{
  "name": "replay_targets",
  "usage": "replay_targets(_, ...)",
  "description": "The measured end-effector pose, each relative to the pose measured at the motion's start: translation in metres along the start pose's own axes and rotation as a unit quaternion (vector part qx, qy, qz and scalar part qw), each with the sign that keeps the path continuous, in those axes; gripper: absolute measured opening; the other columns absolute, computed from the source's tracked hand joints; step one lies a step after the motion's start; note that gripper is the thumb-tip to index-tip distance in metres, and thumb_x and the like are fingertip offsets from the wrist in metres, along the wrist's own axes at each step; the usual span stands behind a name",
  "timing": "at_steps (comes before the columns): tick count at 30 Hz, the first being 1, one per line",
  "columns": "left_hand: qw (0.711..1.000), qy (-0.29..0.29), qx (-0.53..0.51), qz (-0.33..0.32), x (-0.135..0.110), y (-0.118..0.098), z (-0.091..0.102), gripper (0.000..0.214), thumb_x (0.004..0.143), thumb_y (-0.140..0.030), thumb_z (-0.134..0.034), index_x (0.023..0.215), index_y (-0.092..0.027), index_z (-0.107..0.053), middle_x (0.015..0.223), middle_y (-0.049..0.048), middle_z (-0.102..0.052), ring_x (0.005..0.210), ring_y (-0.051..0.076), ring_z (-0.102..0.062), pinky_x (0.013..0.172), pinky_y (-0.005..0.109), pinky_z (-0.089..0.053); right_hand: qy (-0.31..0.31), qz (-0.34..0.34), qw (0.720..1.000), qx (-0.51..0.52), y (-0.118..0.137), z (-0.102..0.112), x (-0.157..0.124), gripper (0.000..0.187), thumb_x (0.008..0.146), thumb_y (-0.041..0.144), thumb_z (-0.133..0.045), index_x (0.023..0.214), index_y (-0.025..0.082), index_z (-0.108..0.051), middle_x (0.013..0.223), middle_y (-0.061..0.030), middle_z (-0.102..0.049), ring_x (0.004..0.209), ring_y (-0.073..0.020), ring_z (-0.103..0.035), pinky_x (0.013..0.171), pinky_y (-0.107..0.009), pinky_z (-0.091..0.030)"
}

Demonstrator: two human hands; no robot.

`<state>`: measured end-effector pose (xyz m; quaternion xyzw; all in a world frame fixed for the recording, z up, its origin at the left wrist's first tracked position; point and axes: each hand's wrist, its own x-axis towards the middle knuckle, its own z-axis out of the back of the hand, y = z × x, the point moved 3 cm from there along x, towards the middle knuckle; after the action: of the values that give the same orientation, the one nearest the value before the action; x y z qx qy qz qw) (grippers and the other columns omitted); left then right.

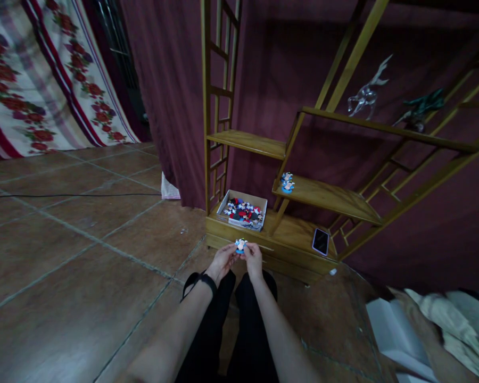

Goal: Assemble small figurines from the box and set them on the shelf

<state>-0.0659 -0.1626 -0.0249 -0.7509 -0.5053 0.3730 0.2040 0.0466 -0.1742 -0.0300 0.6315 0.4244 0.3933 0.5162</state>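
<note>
Both my hands meet in front of my knees and pinch one small blue and white figure piece (240, 244) between their fingertips. My left hand (222, 261) holds its left side and wears a black strap at the wrist. My right hand (254, 259) holds its right side. Just beyond them, on the lowest wooden shelf (291, 234), stands an open white box (242, 209) filled with several similar colourful pieces. Two more blue pieces (287, 182) lie on the front left corner of the middle shelf.
A phone (320, 241) lies flat on the lowest shelf, right of the box. A glass deer figurine (366, 94) and a dark ornament (421, 109) stand on the upper shelf. White boxes and cloth (431, 330) lie at the lower right. A cable (64, 195) crosses the tiled floor.
</note>
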Motion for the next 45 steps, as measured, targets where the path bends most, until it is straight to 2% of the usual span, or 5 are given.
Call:
replay_targets(7,1.0,0.005,0.007,0.004,0.003,0.0,0.001,0.009,0.071,-0.007,-0.065,0.079,-0.009,-0.065,0.068,0.0079,-0.068,0.055,0.011,-0.061,0.055,0.02,-0.05,-0.008,0.011,0.999,-0.035,-0.004,0.001,0.003,0.022,0.074,0.04,-0.054,0.084,0.021,-0.055,0.08,-0.0003,-0.063,0.059,-0.0134,-0.059,0.051,-0.025,-0.05)
replay_targets(18,0.999,-0.03,-0.003,-0.016,-0.001,0.002,-0.003,0.007,0.073,-0.017,-0.065,0.078,-0.012,-0.062,0.056,0.002,-0.061,0.049,0.009,-0.058,0.05,0.018,-0.047,0.012,-0.001,1.0,-0.026,0.0,-0.002,-0.001,0.021,0.075,0.039,-0.053,0.088,0.022,-0.055,0.083,-0.0004,-0.065,0.058,-0.0132,-0.06,0.054,-0.027,-0.052)
replay_targets(29,1.0,-0.02,0.001,-0.024,-0.001,0.002,-0.001,0.01,0.073,-0.014,-0.066,0.081,-0.015,-0.061,0.069,0.003,-0.066,0.056,0.01,-0.061,0.056,0.02,-0.05,0.003,0.001,1.0,-0.025,0.005,-0.001,-0.003,0.021,0.073,0.033,-0.054,0.091,0.023,-0.056,0.095,-0.0022,-0.063,0.072,-0.0152,-0.061,0.058,-0.027,-0.053)
replay_targets(36,1.0,-0.016,-0.003,-0.015,0.001,0.002,0.0,0.011,0.073,-0.015,-0.066,0.084,-0.014,-0.061,0.073,0.004,-0.066,0.059,0.01,-0.062,0.057,0.021,-0.051,0.012,0.007,1.0,-0.023,0.006,-0.003,-0.003,0.023,0.074,0.038,-0.054,0.09,0.021,-0.057,0.091,-0.003,-0.063,0.066,-0.0142,-0.061,0.056,-0.027,-0.052)
replay_targets(45,1.0,-0.022,-0.005,-0.018,0.002,0.002,0.001,0.012,0.072,-0.015,-0.067,0.083,-0.013,-0.063,0.075,0.0056,-0.068,0.059,0.01,-0.062,0.055,0.019,-0.049,0.029,-0.007,1.0,-0.001,0.011,-0.002,-0.002,0.021,0.07,0.037,-0.06,0.084,0.021,-0.055,0.092,-0.0021,-0.062,0.071,-0.0153,-0.061,0.057,-0.026,-0.053)
